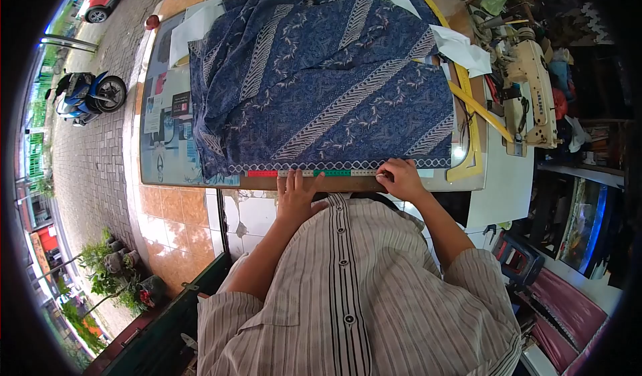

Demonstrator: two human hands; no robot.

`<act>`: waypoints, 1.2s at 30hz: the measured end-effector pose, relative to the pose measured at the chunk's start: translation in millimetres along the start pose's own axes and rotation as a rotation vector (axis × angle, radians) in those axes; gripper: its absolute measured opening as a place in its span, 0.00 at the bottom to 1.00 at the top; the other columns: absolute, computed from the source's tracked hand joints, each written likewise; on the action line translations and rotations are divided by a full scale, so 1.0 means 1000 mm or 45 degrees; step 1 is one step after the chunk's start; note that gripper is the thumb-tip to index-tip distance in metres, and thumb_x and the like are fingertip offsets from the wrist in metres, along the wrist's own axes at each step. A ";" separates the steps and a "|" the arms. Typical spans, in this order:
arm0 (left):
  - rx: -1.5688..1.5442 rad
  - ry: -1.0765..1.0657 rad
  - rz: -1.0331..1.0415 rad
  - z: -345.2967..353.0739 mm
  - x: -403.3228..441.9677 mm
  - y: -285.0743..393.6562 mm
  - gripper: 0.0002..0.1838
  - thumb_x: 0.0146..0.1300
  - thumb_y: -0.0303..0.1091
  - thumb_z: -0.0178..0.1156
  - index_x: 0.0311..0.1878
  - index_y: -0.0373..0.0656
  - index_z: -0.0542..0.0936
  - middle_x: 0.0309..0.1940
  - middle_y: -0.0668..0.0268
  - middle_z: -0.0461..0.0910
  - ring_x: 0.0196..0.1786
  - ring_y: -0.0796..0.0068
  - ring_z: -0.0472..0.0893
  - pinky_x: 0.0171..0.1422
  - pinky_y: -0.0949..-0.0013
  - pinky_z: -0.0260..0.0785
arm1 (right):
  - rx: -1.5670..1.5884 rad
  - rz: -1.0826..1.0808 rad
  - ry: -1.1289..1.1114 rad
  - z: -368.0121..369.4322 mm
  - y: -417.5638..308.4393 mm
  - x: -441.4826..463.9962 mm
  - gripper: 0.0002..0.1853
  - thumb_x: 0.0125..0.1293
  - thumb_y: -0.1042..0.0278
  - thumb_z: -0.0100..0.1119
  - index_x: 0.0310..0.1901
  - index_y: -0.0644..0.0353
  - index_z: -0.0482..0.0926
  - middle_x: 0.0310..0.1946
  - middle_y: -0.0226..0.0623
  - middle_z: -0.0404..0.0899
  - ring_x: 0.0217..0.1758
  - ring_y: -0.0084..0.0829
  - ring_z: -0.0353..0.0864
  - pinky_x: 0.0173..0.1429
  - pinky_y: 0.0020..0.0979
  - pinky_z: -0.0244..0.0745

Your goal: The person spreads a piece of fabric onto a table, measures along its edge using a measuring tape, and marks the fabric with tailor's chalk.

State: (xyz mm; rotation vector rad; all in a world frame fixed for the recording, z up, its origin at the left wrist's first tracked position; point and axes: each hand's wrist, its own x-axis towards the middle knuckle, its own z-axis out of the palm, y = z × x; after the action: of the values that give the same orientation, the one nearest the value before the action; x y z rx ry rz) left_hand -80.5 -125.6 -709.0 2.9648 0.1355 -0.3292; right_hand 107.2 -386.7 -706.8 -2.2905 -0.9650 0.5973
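Note:
Dark blue batik cloth [321, 88] with pale diagonal bands is spread over the table, its bordered lower edge towards me. Along that edge lies a measuring tape [331, 172] with red, white and green sections. My left hand [297, 199] rests with its fingers stretched out, the fingertips on the tape. At the tape's right part, beside the cloth's edge, my right hand [402, 179] is closed in a pinch. A small thing seems to show between its fingertips, too small to name.
Yellow curved and angled rulers [465, 122] lie to the right, partly under white paper [461, 49]. Beyond them stands a cream sewing machine [535, 95]. The glass-topped table [157, 155] shows cards at left. A motorbike [90, 97] is parked outside.

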 end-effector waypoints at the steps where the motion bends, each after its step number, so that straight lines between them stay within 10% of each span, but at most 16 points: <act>1: 0.002 0.001 -0.001 0.002 0.001 0.002 0.48 0.52 0.70 0.64 0.76 0.70 0.59 0.68 0.45 0.63 0.72 0.40 0.61 0.72 0.31 0.51 | -0.001 0.002 0.004 0.001 0.000 0.000 0.05 0.59 0.62 0.65 0.36 0.48 0.81 0.31 0.26 0.77 0.40 0.31 0.78 0.51 0.38 0.60; 28: -0.069 -0.177 -0.180 -0.020 0.013 0.024 0.40 0.58 0.61 0.64 0.74 0.65 0.65 0.68 0.41 0.61 0.74 0.36 0.56 0.76 0.35 0.46 | 0.026 -0.044 0.035 -0.001 0.000 0.000 0.04 0.57 0.63 0.66 0.34 0.48 0.82 0.29 0.24 0.76 0.38 0.29 0.78 0.49 0.37 0.61; 36: -0.141 -0.003 0.219 -0.005 0.024 0.020 0.35 0.57 0.52 0.67 0.62 0.38 0.73 0.62 0.58 0.69 0.71 0.53 0.64 0.74 0.47 0.57 | 0.024 -0.041 0.033 -0.001 -0.001 0.001 0.04 0.58 0.63 0.66 0.34 0.48 0.82 0.29 0.24 0.76 0.38 0.29 0.78 0.49 0.38 0.61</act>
State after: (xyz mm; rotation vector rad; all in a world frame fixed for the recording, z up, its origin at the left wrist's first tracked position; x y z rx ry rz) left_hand -53.4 -142.3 -706.4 2.8411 -0.0979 -0.2929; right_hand 107.5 -386.1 -705.9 -2.2563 -0.9774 0.5600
